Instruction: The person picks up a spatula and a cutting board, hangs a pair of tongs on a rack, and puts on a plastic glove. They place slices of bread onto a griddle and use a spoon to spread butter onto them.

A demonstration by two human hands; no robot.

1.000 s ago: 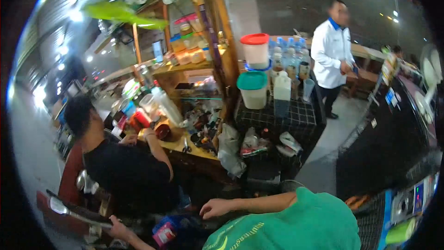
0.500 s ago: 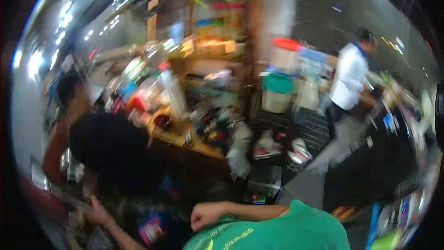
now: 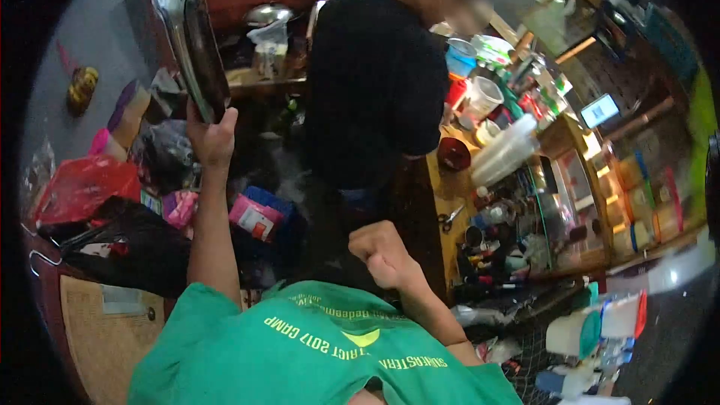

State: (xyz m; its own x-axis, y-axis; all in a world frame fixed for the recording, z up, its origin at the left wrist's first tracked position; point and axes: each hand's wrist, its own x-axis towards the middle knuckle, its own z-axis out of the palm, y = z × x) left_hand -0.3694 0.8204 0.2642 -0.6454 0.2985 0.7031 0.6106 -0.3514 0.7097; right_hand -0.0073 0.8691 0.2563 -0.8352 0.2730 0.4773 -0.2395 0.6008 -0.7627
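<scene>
Raised at the left, my left hand (image 3: 212, 135) is wrapped round the lower end of a pair of metal tongs (image 3: 177, 19). Their slotted head points up. A long dark flat piece (image 3: 208, 45) runs alongside the tongs from the same grip; what it is I cannot tell. My right hand (image 3: 384, 253) is closed in a fist in front of my green shirt (image 3: 300, 337), with nothing showing from it. Beyond that fist stands a person in a black shirt (image 3: 375, 82), facing right toward a cluttered counter (image 3: 444, 214).
Scissors (image 3: 450, 219), a red bowl (image 3: 454, 154) and stacked clear cups (image 3: 506, 151) lie on the counter. Red (image 3: 90, 187) and black bags (image 3: 135, 244) crowd the left, near a pink packet (image 3: 255, 217). A lidded pan (image 3: 268, 15) sits at the back. Tubs (image 3: 574, 334) stand lower right.
My view has swung left and steadied from a blur. My left hand, earlier low at the left, is now raised with the tongs. My right hand remains a fist.
</scene>
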